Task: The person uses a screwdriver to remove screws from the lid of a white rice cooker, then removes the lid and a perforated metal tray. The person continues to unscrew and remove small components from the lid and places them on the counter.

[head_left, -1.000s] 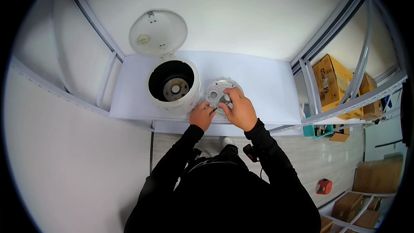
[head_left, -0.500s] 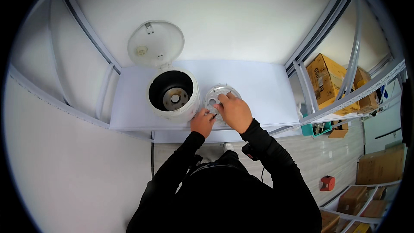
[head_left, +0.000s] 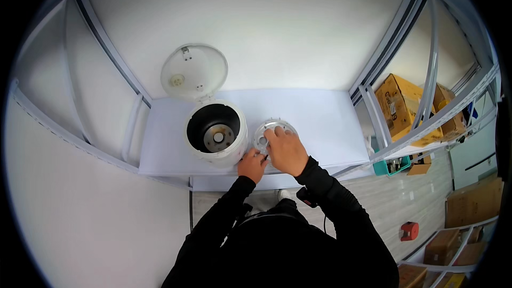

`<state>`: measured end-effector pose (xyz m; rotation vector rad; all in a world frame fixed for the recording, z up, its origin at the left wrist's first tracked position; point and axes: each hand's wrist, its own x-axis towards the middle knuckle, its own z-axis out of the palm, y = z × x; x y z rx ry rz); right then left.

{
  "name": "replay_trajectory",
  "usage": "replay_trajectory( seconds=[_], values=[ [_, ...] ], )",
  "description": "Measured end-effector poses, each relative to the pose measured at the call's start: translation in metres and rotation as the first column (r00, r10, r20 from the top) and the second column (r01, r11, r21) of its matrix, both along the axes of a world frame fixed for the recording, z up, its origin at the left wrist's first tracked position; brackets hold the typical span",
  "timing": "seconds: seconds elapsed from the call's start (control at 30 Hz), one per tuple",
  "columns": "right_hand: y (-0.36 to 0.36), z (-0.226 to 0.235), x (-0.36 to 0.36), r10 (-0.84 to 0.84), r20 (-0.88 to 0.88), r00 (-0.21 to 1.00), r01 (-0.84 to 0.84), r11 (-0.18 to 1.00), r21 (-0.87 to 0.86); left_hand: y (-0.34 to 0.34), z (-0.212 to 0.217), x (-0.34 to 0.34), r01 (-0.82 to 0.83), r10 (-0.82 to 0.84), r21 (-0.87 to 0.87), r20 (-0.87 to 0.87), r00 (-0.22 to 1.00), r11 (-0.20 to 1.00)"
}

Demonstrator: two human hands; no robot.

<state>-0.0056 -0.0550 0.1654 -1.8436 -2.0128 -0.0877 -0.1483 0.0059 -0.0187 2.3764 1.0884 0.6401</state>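
A round, shiny metal inner lid [head_left: 260, 136] with a hole near its middle lies at the front of the white table, partly hidden by my hands. My left hand [head_left: 253, 165] is closed at its near left edge, fingers bent against the rim. A small dark piece [head_left: 266, 157] shows at those fingertips, too small to name. My right hand [head_left: 287, 152] reaches over the lid, thumb and fingers pinched together on its top; what they hold is hidden. Left of my hands stands a white rice cooker [head_left: 234, 154], its hinged lid [head_left: 197, 69] raised. Inside, no inner pot covers the metal heating plate [head_left: 219, 137].
The white table [head_left: 320, 122] stands against a wall between grey metal frames. To the right are cardboard boxes [head_left: 400, 106], a teal bin [head_left: 381, 168] and a red stool [head_left: 409, 231] on the floor. The cooker stands close beside my left hand.
The whole view has shifted, so the scene sits lower in the picture. My hands stay at the metal inner lid; the right hand has turned slightly over it.
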Motion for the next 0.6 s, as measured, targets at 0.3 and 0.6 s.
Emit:
replay_trajectory(
  seconds=[0.3,0.6],
  values=[
    [0.003,-0.011,0.003,-0.016,-0.045,0.999,0.014,0.999,-0.030,0.001,0.001,0.002,0.002,-0.002,-0.008,0.001,1.000,1.000],
    [0.006,-0.009,0.008,0.085,-0.094,0.992,-0.081,0.995,0.051,0.004,0.000,0.003,0.013,-0.012,-0.075,0.012,1.000,0.997]
  ],
)
